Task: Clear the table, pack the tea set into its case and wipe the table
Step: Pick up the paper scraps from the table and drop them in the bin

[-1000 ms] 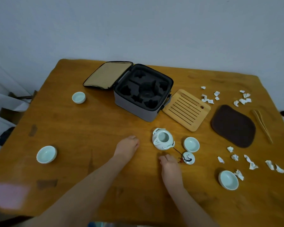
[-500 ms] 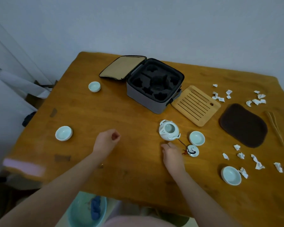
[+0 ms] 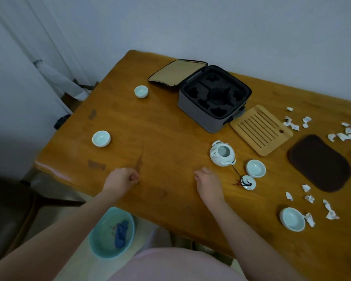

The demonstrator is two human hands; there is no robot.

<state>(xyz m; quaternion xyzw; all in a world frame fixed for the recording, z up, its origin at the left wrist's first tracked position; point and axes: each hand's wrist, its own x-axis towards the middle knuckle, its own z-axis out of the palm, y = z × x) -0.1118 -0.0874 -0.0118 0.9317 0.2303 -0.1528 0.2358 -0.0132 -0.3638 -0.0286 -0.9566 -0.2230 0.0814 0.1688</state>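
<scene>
Head view shows a brown wooden table (image 3: 170,128) with a grey square case (image 3: 197,112) standing open on it, so its black foam holes show. The case's flat tan-lined flap (image 3: 178,72) lies on the table behind the case, to its left. A white round teapot (image 3: 222,154) with an open top sits in front of the case, nearer the person. A small round white lid (image 3: 249,182) lies further from the case, with a dark string between it and the teapot. One pale green cup (image 3: 255,168) sits just beside that lid. Two more pale green cups (image 3: 141,91) (image 3: 101,138) sit left of the case, and a fourth cup (image 3: 292,219) is far off to its front right. A slatted bamboo tray (image 3: 260,129) lies just beside the case's right side, and a dark brown mat (image 3: 320,163) lies past the tray. White paper bits (image 3: 341,136) lie scattered right of the case.

Both hands are over the table, well in front of the case. The left hand (image 3: 122,181) has curled fingers, and I cannot tell if it holds anything. The right hand (image 3: 209,183) is loosely curled, holds nothing, and is near the teapot but apart from it.
</scene>
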